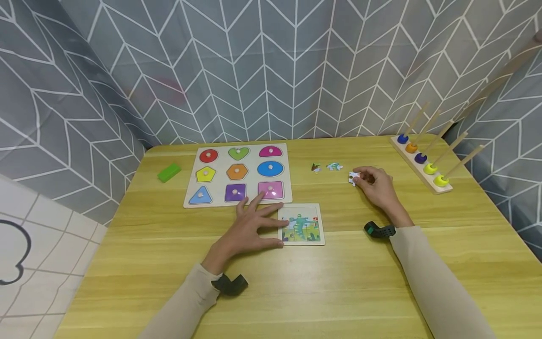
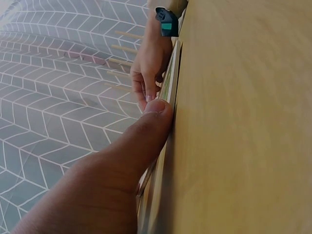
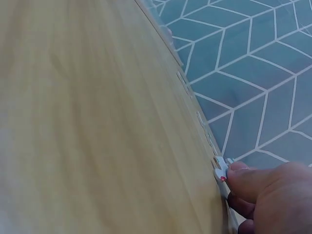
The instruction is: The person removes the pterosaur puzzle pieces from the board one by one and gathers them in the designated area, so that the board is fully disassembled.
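Beige sleeves (image 1: 436, 278) flank the left hand (image 1: 251, 227), fingers spread (touching the puzzle tray (image 1: 311, 208)), and right hand (image 1: 378, 187), pinching a puzzle piece (image 1: 352, 178).

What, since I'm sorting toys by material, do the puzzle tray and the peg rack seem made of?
Puzzle tray: probably thin wood or fibreboard, matte, judging by its pale rim. Peg rack: likely unpainted wood, matte, given its tan pegs.
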Demonstrator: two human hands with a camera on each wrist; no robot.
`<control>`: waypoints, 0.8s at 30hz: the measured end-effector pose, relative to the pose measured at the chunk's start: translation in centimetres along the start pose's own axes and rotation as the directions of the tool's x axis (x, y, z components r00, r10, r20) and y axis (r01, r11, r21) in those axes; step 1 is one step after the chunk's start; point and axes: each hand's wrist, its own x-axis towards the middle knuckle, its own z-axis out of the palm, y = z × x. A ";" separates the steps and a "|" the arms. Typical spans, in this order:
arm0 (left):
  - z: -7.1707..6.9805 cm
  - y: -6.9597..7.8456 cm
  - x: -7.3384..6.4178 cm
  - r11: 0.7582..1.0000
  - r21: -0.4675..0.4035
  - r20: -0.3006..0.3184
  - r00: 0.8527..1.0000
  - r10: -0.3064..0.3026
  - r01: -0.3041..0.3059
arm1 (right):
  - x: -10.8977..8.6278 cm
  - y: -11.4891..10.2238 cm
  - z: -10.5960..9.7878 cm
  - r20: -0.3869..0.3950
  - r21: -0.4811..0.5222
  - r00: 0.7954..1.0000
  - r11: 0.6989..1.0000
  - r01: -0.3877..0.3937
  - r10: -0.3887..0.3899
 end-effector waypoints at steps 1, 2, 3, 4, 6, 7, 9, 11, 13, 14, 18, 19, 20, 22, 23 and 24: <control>0.0 0.0 0.0 1.000 -0.001 0.000 1.000 -0.001 0.001 | 0.1 0.1 0.0 0.000 -0.005 1.000 1.000 -0.007 0.007; 0.0 0.0 0.0 1.000 -0.002 0.001 1.000 -0.003 0.003 | 0.2 0.1 -0.1 0.000 -0.011 1.000 1.000 -0.012 0.012; 0.0 0.0 0.0 1.000 -0.002 0.000 1.000 -0.003 0.003 | 0.2 0.2 -0.1 0.000 -0.016 1.000 1.000 -0.016 0.016; 0.0 0.0 0.0 1.000 -0.004 -0.001 1.000 0.000 0.000 | 0.3 0.2 -0.1 0.000 -0.019 1.000 1.000 -0.016 0.016; 0.0 0.0 0.0 1.000 -0.004 -0.002 1.000 0.000 0.000 | 0.4 0.3 -0.2 0.005 -0.020 1.000 1.000 -0.016 0.016; 0.0 0.0 0.0 1.000 -0.003 -0.003 1.000 0.001 -0.001 | 0.5 0.3 -0.3 0.011 -0.013 1.000 1.000 -0.018 0.018; 0.0 0.0 0.1 1.000 -0.004 -0.002 1.000 0.000 0.000 | 0.4 0.3 -0.5 0.030 0.001 0.999 1.000 -0.029 0.029; 0.1 0.0 0.1 1.000 -0.005 -0.001 1.000 0.000 0.000 | 0.3 0.3 -0.7 0.054 0.009 0.998 0.999 -0.041 0.040; 0.0 0.0 0.1 1.000 -0.006 0.000 1.000 -0.002 0.002 | 0.3 0.4 -0.9 0.081 -0.002 0.995 0.999 -0.050 0.050; 0.0 0.0 0.1 1.000 -0.007 0.001 1.000 -0.003 0.003 | 0.2 0.4 -0.9 0.090 -0.016 0.995 0.999 -0.050 0.051; 0.0 0.0 0.1 1.000 -0.006 0.002 1.000 -0.006 0.006 | 0.2 0.4 -1.1 0.099 -0.074 0.994 0.997 -0.032 0.039; -0.1 0.0 0.1 1.000 -0.005 0.003 1.000 -0.007 0.007 | 0.2 0.4 -1.1 0.098 -0.085 0.995 0.996 -0.028 0.036; -0.1 0.0 0.1 1.000 -0.005 0.005 1.000 -0.009 0.009 | 0.2 0.4 -1.2 0.097 -0.092 0.995 0.995 -0.026 0.035; -0.1 0.1 0.1 1.000 -0.006 0.008 1.000 -0.011 0.011 | 0.3 0.3 -1.2 0.099 -0.102 0.994 0.994 -0.027 0.037; -0.2 0.1 0.1 1.000 -0.004 0.012 1.000 -0.013 0.013 | 0.4 0.3 -1.3 0.103 -0.106 0.994 0.994 -0.029 0.040; -0.2 0.1 0.1 1.000 -0.004 0.012 1.000 -0.013 0.013 | 0.5 0.2 -1.3 0.110 -0.112 0.993 0.993 -0.036 0.048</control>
